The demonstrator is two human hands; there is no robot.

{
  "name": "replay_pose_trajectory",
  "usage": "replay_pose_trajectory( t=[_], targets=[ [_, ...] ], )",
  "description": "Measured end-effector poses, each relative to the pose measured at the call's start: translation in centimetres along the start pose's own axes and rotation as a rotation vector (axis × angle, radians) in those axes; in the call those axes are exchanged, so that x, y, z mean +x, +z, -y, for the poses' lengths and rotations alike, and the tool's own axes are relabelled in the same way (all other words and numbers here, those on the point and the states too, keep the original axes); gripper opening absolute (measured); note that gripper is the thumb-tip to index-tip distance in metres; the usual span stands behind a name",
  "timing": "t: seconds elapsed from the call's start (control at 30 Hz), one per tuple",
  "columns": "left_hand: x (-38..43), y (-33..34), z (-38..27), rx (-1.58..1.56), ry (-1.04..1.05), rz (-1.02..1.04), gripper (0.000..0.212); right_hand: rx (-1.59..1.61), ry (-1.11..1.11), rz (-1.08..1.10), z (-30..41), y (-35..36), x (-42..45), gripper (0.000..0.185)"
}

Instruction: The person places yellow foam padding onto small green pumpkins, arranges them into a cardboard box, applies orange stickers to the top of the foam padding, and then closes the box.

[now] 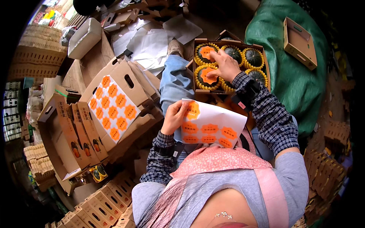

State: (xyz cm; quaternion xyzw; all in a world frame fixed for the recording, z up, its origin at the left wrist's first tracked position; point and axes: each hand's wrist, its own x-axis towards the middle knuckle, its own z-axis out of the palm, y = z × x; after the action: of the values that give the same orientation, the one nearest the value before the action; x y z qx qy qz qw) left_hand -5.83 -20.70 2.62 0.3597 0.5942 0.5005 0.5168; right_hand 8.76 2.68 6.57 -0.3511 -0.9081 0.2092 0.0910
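Note:
My left hand (174, 117) pinches the upper left corner of a white sheet of orange stickers (212, 114). The sheet hangs over my lap; its upper right part has no stickers on it. My right hand (226, 66) reaches over an open cardboard box (266, 59) of dark green pumpkins in yellow foam nets. Its fingers are spread, with fingertips at the orange sticker (206, 53) on the upper left pumpkin. The thumb lies over the sticker (207, 76) on the lower left pumpkin. A bare pumpkin (253, 58) sits at the box's right side. My hand and forearm partly hide other pumpkins.
Left of me, another sticker sheet (113, 109) lies on stacked flat cardboard (112, 74). Beside it are printed cardboard boxes (64, 136). A green sack (285, 85) on the right bears a cardboard tray (299, 42). Loose white paper (151, 42) covers the floor ahead.

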Motion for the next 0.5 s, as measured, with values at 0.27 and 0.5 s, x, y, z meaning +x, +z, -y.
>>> replay_pose_trajectory(
  t=[0.27,0.5],
  targets=[
    [-0.2,0.1,-1.6,0.01,0.052,-0.016,0.028,0.354,-0.095,-0.067,-1.7,-0.2,0.5,0.026],
    [-0.7,-0.9,-1.6,0.002,0.184,-0.167,0.032,0.942,-0.104,0.361,-2.0,-8.1,-11.7,0.095]
  ],
)
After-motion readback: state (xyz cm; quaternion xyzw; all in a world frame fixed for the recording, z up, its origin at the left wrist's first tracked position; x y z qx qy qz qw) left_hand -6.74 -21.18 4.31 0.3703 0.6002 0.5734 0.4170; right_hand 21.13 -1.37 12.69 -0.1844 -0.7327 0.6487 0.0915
